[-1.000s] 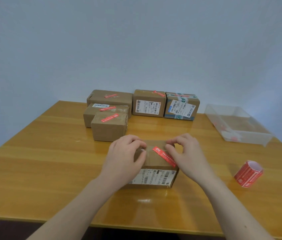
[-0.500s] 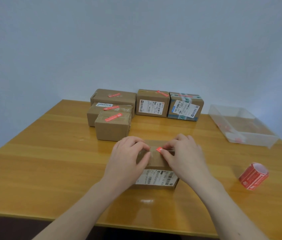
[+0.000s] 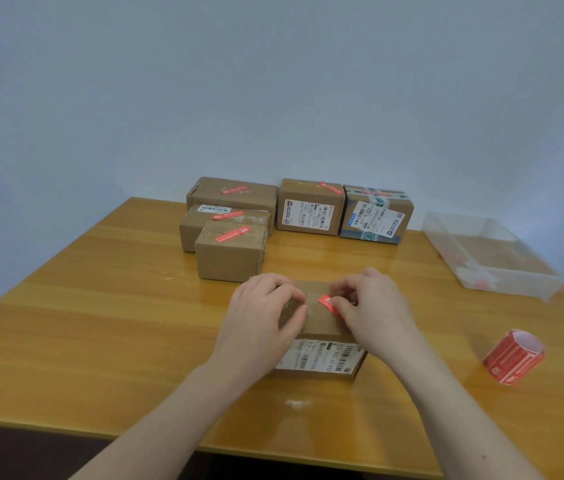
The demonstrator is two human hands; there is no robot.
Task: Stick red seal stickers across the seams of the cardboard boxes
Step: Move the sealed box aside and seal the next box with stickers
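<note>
A small cardboard box (image 3: 318, 325) with a shipping label on its front lies on the table in front of me. A red seal sticker (image 3: 326, 301) lies on its top; only its left end shows. My right hand (image 3: 374, 306) covers the rest, with thumb and fingertips pinched at the sticker. My left hand (image 3: 263, 313) grips the box's left end, fingers curled over the top. A roll of red seal stickers (image 3: 514, 356) lies on the table to the right.
Several sealed boxes with red stickers stand behind: a brown one (image 3: 232, 254) closest, a labelled one (image 3: 310, 211) and a green-taped one (image 3: 374, 218) near the wall. A clear plastic tray (image 3: 502, 275) sits at the right. The wooden table's front edge (image 3: 169, 434) is near me.
A second ago the whole sticker lay uncovered across the box top. My right hand has slid left over it, so only its left end shows. My left hand has stayed on the box.
</note>
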